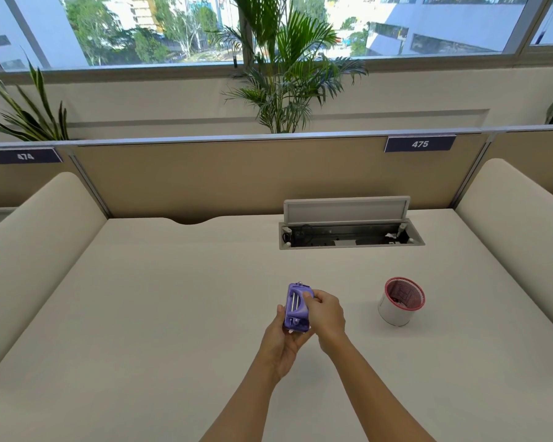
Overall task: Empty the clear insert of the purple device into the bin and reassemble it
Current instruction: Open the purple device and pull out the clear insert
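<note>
Cupped in the left hand (pixel 281 342) from below, the small purple plastic device (pixel 296 309) sits above the beige desk (pixel 173 298), long axis pointing away from the person. Right hand (pixel 326 315) pinches its right side w/ fingertips closed on it. Clear insert: can't tell if in or out. White round bin w/ red rim (pixel 396 309) stands to the right, nearer the right hand, w/ open desk between. Desk's cable hatch (pixel 348 215) is well apart.

An office: numbered desk partitions (pixel 419 144) 474 and 475, a cable hatch (pixel 348 229).
</note>
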{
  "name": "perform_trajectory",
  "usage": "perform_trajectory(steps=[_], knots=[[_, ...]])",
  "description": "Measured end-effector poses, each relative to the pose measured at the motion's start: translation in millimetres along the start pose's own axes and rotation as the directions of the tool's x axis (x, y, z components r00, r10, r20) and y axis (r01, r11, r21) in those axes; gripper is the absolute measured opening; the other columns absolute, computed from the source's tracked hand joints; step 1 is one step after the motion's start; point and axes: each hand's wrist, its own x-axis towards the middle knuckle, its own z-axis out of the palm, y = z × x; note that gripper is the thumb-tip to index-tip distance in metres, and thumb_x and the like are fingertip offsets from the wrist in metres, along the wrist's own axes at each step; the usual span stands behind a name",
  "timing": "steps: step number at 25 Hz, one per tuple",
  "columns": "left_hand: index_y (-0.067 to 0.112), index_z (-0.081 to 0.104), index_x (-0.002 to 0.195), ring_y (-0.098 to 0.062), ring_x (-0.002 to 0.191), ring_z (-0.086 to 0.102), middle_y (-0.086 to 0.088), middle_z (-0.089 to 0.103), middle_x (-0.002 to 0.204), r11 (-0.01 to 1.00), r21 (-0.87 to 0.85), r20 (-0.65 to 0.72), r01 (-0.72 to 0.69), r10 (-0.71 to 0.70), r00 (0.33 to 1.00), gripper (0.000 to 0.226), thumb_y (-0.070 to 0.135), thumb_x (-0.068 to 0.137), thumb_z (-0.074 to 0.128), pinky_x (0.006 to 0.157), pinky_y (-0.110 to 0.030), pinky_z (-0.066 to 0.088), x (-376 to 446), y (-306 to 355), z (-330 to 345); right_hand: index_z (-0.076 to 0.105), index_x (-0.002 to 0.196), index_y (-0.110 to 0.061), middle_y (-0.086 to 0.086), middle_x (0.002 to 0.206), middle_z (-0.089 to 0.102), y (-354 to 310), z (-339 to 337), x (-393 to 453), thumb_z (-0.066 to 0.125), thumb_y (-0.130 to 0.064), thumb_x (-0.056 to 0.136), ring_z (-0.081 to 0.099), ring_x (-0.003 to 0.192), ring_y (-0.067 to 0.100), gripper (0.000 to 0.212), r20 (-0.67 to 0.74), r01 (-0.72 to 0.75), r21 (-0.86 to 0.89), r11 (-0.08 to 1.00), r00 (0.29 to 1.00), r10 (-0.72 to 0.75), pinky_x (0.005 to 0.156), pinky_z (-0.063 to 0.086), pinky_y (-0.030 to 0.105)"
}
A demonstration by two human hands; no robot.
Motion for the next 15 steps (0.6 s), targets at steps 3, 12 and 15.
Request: perform_trajectory(steps=[3, 12, 15], knots=[[0.002, 0.061, 0.123, -0.034, 0.099, 0.07, -0.026, 0.069, 0.115, 1.0, 0.006, -0.002, -0.002, 0.002, 1.0, 0.04, 0.029, 0.107, 0.035, 0.067, -0.039, 0.063, -1.2, -0.2, -1.7, 0.07, 0.085, -0.022, 0.001, 0.084, 0.074, 0.6, -1.3, 0.6, 0.057, -0.029, 0.093, 0.07, 0.081, 0.024, 0.017, 0.014, -0.023, 0.017, 1.0, 1.0, 0.023, 0.077, 0.058, 0.041], [0.004, 0.066, 0.114, -0.042, 0.108, 0.067, -0.028, 0.067, 0.119, 0.999, 0.054, -0.054, 0.002, 0.001, 0.999, 0.038, 0.028, 0.106, 0.038, 0.08, -0.047, 0.061, 3.3, -2.6, -11.8, 0.069, 0.105, -0.001, 0.016, 0.097, 0.071, -0.5, -10.5, 5.9, 0.056, -0.013, 0.097, 0.065, 0.083, 0.029, 0.02, 0.207, -0.246, 0.286, 0.926, 0.959, 0.191, 0.078, 0.057, 0.04], [0.003, 0.063, 0.114, -0.041, 0.109, 0.067, -0.026, 0.068, 0.118, 1.0, 0.022, -0.063, 0.01, -0.009, 0.998, 0.038, 0.03, 0.106, 0.037, 0.076, -0.045, 0.063, 2.5, 0.1, -12.7, 0.061, 0.11, -0.001, 0.012, 0.092, 0.064, -8.6, -22.0, 5.4, 0.049, -0.013, 0.1, 0.059, 0.074, 0.023, 0.02, 0.278, -0.359, 0.435, 0.826, 0.926, 0.256, 0.06, 0.05, 0.027]])
